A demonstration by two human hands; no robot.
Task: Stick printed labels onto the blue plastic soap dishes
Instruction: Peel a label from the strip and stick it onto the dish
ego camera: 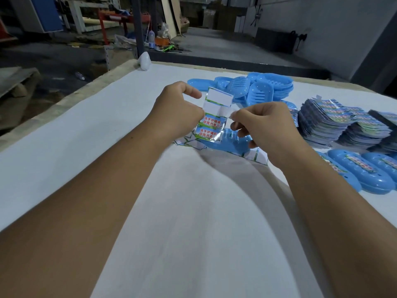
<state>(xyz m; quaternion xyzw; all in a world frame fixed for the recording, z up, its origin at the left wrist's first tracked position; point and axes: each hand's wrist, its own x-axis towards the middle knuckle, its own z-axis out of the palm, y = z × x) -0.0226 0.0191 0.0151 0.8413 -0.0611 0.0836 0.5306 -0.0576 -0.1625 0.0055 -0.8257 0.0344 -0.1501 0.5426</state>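
You are partway through a long labelling run at the white table (107,130). At your near right, a few labelled dishes (356,175) lie side by side, each showing a printed strip on its top. Far more remain: a loose heap of bare blue soap dishes (260,91) sits at the far side of the table, and thick stacks of label sheets (335,123) stand to the right of your hands, so by that measure most of the work is still ahead.

Both forearms reach forward and meet over the middle of the table. Your left hand (178,110) pinches the left edge of a label strip (211,117) and holds it upright; its upper panels are blank white and its lower two still carry printed labels. Your right hand (264,127) is curled, thumb and forefinger closed on what looks like a clear, peeling label corner at the strip's right edge, though the blur makes that hard to confirm. Just below your hands, one blue dish (227,143) lies on the table among spent backing scraps (187,144), apparently next in line for a label.
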